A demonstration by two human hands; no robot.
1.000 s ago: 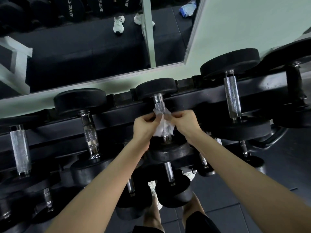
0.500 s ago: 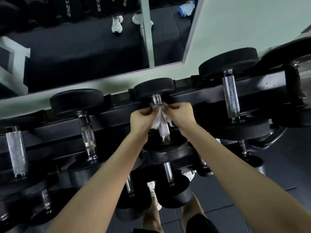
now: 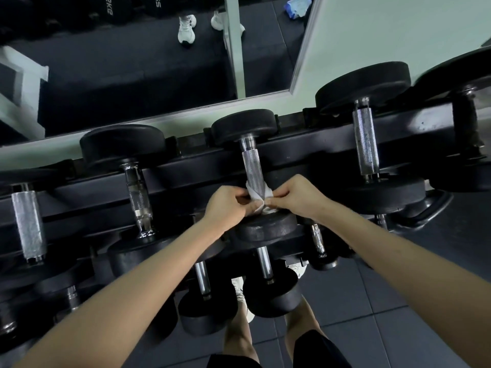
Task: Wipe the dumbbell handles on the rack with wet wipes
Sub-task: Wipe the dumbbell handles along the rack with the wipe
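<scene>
Stands at a black dumbbell rack (image 3: 305,152), looking down over two bare forearms. Pinches a white wet wipe (image 3: 254,201) with both hands: left hand (image 3: 225,206) curled on the cloth's left side, right hand (image 3: 299,195) curled on its right side, each nipping the wipe between thumb and fingertips. Holds the wipe wrapped round the near end of the middle dumbbell handle (image 3: 252,166), just above the near black head (image 3: 265,227), with the two hands almost meeting in front of the bar. Leaves the knurled upper stretch of that handle bare, up to the far head (image 3: 243,127) on the rack's back rail. On the same tier to the left, a shinier handle (image 3: 138,192) and, further left, a thick knurled one (image 3: 26,224); to the right, a long knurled handle (image 3: 365,139) between two large heads. On the tier beneath the hands, smaller dumbbells (image 3: 273,296) with slim bars. Behind the rack, a mirror (image 3: 132,70) reflecting dark floor and a pair of white shoes (image 3: 187,29), and beside it a pale green wall (image 3: 398,30). Lower down, dark floor tiles (image 3: 398,314), bare legs (image 3: 239,338) and black shorts (image 3: 316,349).
</scene>
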